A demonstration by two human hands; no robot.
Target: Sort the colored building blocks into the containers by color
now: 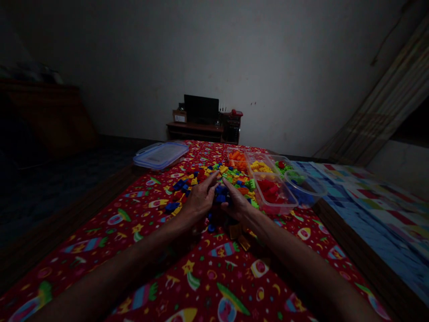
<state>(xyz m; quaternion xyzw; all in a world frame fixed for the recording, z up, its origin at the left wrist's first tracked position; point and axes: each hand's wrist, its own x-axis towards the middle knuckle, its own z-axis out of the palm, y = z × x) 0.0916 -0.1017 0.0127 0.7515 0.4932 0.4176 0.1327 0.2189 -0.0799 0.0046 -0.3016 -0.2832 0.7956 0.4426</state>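
Observation:
A heap of small coloured building bricks (pixel 231 176) lies on a red patterned cloth (pixel 201 277). My left hand (pixel 198 199) rests at the near side of the heap, fingers stretched toward the bricks. My right hand (pixel 237 201) lies beside it, fingers reaching into the same pile. Several blue bricks (pixel 220 193) sit between the two hands, cupped by them. Whether either hand grips a brick is hidden in the dim light.
Clear tubs hold sorted bricks: red (pixel 273 190), yellow (pixel 261 166), orange (pixel 237 157), green (pixel 288 172) and blue (pixel 306 194). A clear lid (pixel 161 155) lies at the far left. A low cabinet with a dark screen (pixel 201 109) stands against the wall.

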